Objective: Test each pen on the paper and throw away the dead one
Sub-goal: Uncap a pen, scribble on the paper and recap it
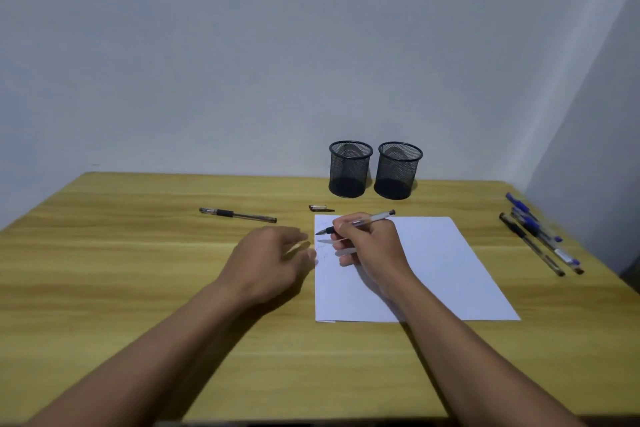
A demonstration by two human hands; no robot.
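Note:
A white sheet of paper (440, 270) lies on the wooden desk, with faint scribbles near its upper left corner. My right hand (370, 246) grips an uncapped clear pen (374, 217) with a black grip, its tip pointing left just above that corner. My left hand (266, 260) rests on the desk at the paper's left edge, fingers loosely curled, holding nothing I can see. A pen cap (321, 208) lies just beyond the paper. A capped black pen (238, 215) lies to the left. Several blue and black pens (540, 234) lie at the right.
Two black mesh pen cups stand side by side at the back of the desk against the wall, the left cup (349, 168) and the right cup (398, 170). The wooden desk (121, 270) ends at a wall corner on the right.

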